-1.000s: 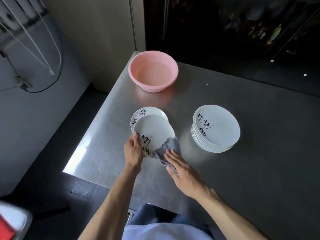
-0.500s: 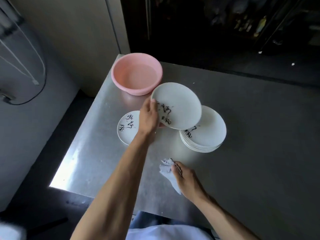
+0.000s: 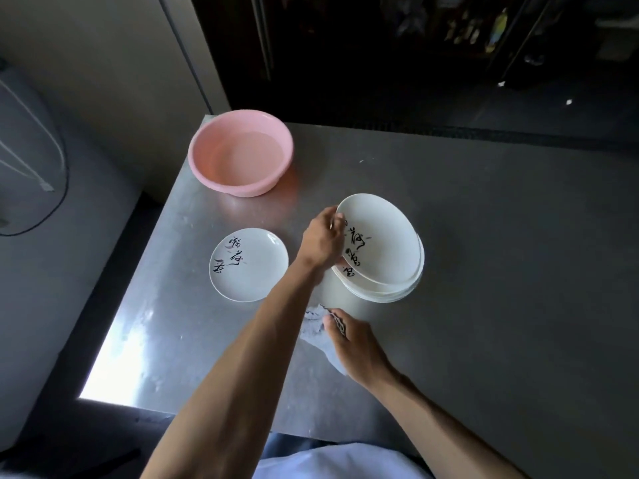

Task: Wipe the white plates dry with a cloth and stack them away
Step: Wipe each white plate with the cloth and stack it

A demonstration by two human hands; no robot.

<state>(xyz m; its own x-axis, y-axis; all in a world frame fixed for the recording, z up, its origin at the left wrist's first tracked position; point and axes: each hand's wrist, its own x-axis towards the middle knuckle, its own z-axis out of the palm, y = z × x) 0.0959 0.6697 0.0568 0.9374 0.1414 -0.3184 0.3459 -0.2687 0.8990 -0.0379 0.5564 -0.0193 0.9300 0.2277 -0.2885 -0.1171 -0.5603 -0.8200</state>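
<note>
My left hand (image 3: 321, 242) grips the left rim of a white plate with black brush lettering (image 3: 380, 238), held tilted just over the stack of white plates (image 3: 397, 292) on the steel table. My left forearm crosses in front of me to reach it. Nearer to me, my right hand (image 3: 356, 347) holds a crumpled light grey cloth (image 3: 313, 326) down on the table. A single white plate with the same lettering (image 3: 249, 264) lies flat to the left of the stack.
A pink plastic basin (image 3: 241, 157) stands at the table's back left corner. The steel table (image 3: 501, 305) stretches to the right of the stack; its left edge drops to a dark floor. A cable hangs on the wall at far left.
My left hand carried the wiped plate from in front of the basin rightward and down onto the stack. My right hand stayed on the cloth near the table's front.
</note>
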